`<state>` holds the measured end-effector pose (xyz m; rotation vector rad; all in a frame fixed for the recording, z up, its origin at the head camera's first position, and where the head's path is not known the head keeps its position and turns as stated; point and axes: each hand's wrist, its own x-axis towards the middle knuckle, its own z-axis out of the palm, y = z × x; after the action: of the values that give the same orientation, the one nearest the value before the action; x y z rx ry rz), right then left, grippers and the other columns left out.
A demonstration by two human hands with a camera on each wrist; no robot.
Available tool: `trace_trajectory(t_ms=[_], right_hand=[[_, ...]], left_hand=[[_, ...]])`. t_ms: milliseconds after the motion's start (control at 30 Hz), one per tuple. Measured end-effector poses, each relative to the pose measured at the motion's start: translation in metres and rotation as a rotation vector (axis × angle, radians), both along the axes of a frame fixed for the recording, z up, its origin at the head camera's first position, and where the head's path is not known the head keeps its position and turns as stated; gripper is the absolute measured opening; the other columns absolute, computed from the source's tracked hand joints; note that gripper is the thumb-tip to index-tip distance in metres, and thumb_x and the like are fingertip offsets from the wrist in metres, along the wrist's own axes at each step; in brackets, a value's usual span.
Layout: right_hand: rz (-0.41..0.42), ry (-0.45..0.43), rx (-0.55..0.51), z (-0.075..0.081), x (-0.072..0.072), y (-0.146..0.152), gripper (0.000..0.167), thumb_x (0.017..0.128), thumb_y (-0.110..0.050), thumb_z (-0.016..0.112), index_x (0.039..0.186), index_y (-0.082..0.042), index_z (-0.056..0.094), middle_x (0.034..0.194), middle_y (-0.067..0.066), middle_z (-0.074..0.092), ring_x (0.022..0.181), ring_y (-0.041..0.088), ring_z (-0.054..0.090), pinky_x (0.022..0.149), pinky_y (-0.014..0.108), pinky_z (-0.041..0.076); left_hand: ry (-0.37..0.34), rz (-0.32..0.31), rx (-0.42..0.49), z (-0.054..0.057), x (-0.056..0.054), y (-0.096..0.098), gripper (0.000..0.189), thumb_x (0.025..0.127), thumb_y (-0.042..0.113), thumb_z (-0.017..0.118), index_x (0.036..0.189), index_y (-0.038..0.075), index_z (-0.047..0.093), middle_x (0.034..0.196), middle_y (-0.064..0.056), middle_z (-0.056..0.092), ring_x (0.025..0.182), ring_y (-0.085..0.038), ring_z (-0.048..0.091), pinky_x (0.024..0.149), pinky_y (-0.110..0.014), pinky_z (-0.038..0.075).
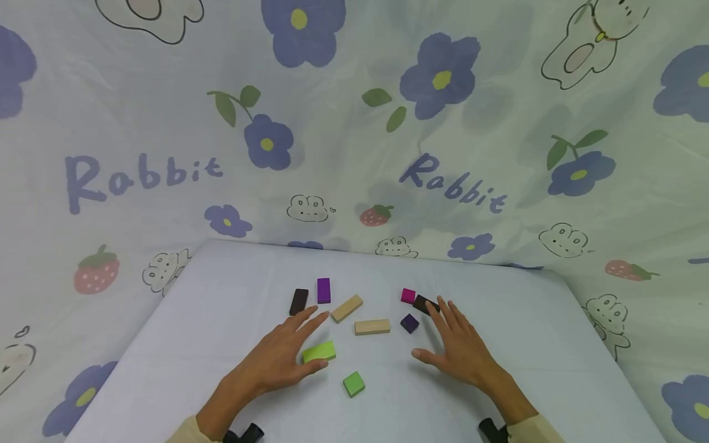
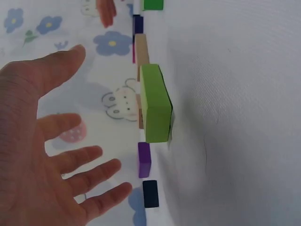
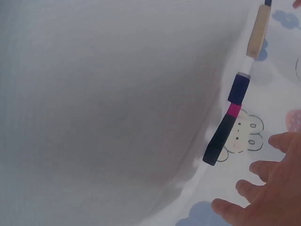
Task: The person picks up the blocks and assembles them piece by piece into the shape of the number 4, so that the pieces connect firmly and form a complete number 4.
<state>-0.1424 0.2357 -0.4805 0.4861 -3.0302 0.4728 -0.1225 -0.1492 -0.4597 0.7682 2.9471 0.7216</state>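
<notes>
Beige sleeves (image 1: 188, 432) come in nearest, at about 4 and 8 o'clock on a dial centred on the level wood block (image 1: 372, 327), 12 being farthest away. Between 6 and 7 lies the green block (image 1: 354, 384), clear of both hands. Left hand (image 1: 277, 360), at 8, is spread and grips nothing; the lime block (image 1: 319, 352) shows between thumb and forefinger, apart from them in the left wrist view. Right hand (image 1: 462, 354), at 4, is also spread and bare, its fingers partly covering a black block (image 1: 421, 303) at 2. Such matched poses seem to frame the 9 blocks, favouring neither side. Long pieces lie on their sides, probably why they stay steady unheld. Farther out come the dark purple block (image 1: 409, 323) at 3, the slanted wood block (image 1: 346, 308) and 2nd black block (image 1: 299, 301) near 10, the pink block (image 1: 408, 296) between 1 and 2, and the violet block (image 1: 324, 290) between 10 and 11. Beyond the white table (image 1: 232, 295), printed cloth (image 1: 332, 141) hangs at 12.
</notes>
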Motion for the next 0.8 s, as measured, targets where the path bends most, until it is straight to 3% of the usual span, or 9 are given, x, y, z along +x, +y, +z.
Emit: trace_trajectory(t_ms=[400,633,800], right_hand=[[-0.011,-0.019,-0.008,-0.004,-0.009,0.006,0.099,0.087,-0.072,0.06,0.16,-0.012,0.03,0.165,0.018,0.023,0.148,0.046,0.022,0.105,0.072,0.029],[-0.004,-0.03,-0.021,-0.005,-0.015,0.01,0.096,0.091,-0.069,0.058,0.16,-0.009,0.028,0.164,0.021,0.024,0.147,0.046,0.023,0.105,0.072,0.03],[-0.024,-0.06,0.003,-0.004,-0.019,0.011,0.092,0.093,-0.06,0.063,0.16,-0.007,0.028,0.162,0.023,0.026,0.146,0.048,0.025,0.102,0.072,0.033]], left_hand=[[0.099,-0.047,0.001,-0.006,0.0,0.001,0.066,0.089,0.042,0.075,0.146,0.017,0.054,0.146,-0.009,0.053,0.132,-0.032,0.051,0.104,-0.055,0.042],[0.033,-0.037,-0.004,-0.007,0.002,0.002,0.062,0.089,0.039,0.076,0.145,0.018,0.056,0.144,-0.008,0.055,0.131,-0.031,0.051,0.105,-0.055,0.042],[0.034,-0.034,-0.01,-0.008,0.002,0.002,0.062,0.089,0.038,0.077,0.144,0.017,0.057,0.143,-0.008,0.056,0.131,-0.031,0.051,0.105,-0.054,0.042]])
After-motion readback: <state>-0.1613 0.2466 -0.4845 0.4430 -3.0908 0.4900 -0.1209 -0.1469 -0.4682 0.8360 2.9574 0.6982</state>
